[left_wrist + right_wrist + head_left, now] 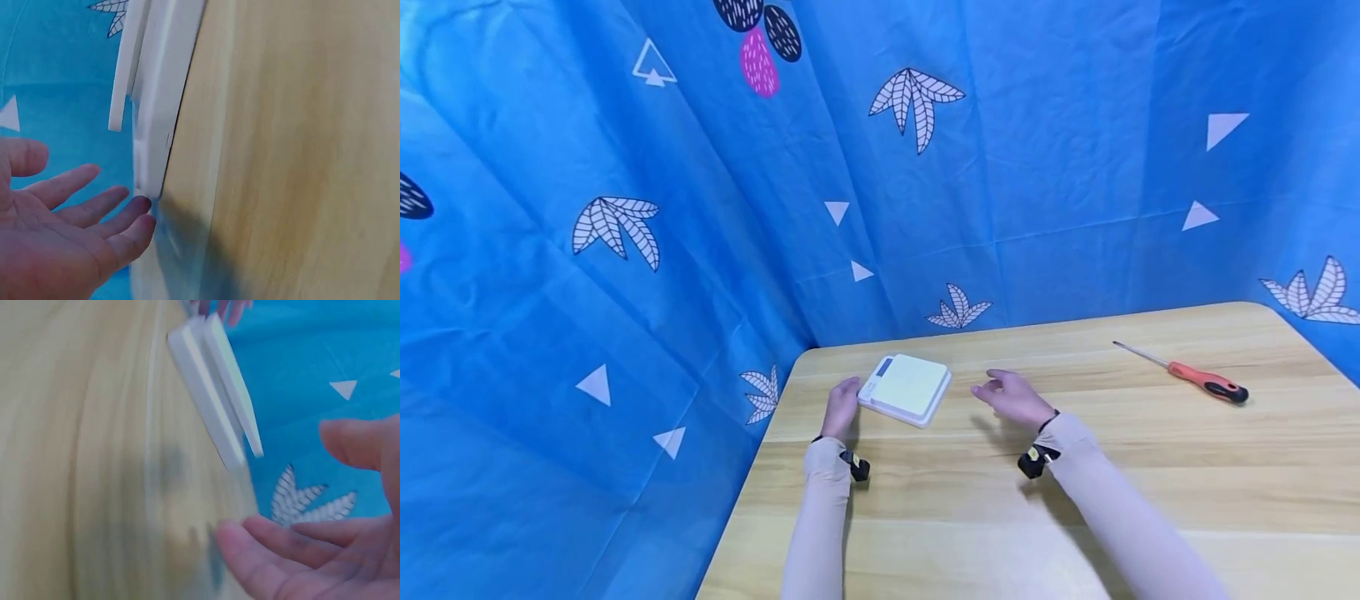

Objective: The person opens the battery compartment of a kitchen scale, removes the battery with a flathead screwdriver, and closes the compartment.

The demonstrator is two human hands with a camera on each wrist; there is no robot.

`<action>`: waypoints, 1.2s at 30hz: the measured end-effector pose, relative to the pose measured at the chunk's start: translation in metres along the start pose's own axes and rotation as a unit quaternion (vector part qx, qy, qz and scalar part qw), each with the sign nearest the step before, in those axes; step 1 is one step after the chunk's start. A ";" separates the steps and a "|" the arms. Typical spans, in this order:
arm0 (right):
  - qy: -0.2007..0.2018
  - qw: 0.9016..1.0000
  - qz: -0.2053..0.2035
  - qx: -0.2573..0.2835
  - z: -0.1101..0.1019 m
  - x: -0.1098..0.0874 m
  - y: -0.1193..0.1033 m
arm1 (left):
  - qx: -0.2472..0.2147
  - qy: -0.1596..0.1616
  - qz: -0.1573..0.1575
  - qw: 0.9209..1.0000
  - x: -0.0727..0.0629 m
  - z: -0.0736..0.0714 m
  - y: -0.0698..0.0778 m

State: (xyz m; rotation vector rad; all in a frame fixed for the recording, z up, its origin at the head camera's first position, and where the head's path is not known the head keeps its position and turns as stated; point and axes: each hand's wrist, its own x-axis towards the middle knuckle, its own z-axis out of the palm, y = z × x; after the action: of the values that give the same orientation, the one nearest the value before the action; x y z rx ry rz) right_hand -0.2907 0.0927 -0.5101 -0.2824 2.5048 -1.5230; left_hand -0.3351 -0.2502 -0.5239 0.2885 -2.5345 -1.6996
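A white kitchen scale (910, 386) with a small dark display lies flat on the table, its square plate on top. At its left edge is my left hand (841, 407); in the left wrist view the fingers (128, 240) are spread, the fingertips close to the corner of the scale (164, 106). Whether they touch it I cannot tell. My right hand (1017, 400) hovers over the table to the right of the scale, apart from it. The right wrist view shows that hand's fingers (262, 556) loosely bent and holding nothing, with the scale (206, 387) beyond.
A screwdriver (1206, 381) with an orange and black handle lies at the right of the wooden table (955, 517). Blue patterned cloth (1045, 183) hangs behind the table and along its left side. A black wrist camera sits on each wrist.
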 end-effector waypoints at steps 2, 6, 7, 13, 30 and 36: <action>0.002 0.999 0.008 0.044 0.009 0.005 -0.001 | -0.019 0.000 -0.015 1.000 0.003 0.001 0.000; 0.000 0.994 0.020 0.112 0.030 0.015 -0.005 | -0.035 0.002 -0.028 0.999 0.006 0.004 -0.001; -0.001 0.992 0.023 0.121 0.035 0.017 -0.006 | -0.033 0.003 -0.025 0.999 0.007 0.005 -0.001; 0.005 0.986 0.025 0.162 0.061 0.026 -0.014 | -0.014 0.005 -0.014 1.000 0.009 0.009 -0.006; 0.042 0.979 0.048 0.192 0.097 0.027 -0.023 | 0.001 -0.016 -0.032 0.999 0.008 0.012 -0.006; 0.045 0.984 0.038 0.169 0.095 0.024 -0.020 | 0.001 -0.027 -0.053 0.998 0.003 0.015 -0.001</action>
State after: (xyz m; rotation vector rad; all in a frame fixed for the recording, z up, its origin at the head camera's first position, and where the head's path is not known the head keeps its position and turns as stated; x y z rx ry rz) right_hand -0.2872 -0.0035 -0.5365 -0.0657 2.2359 -1.9273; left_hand -0.3409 -0.2374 -0.5310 0.3882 -2.6042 -1.7642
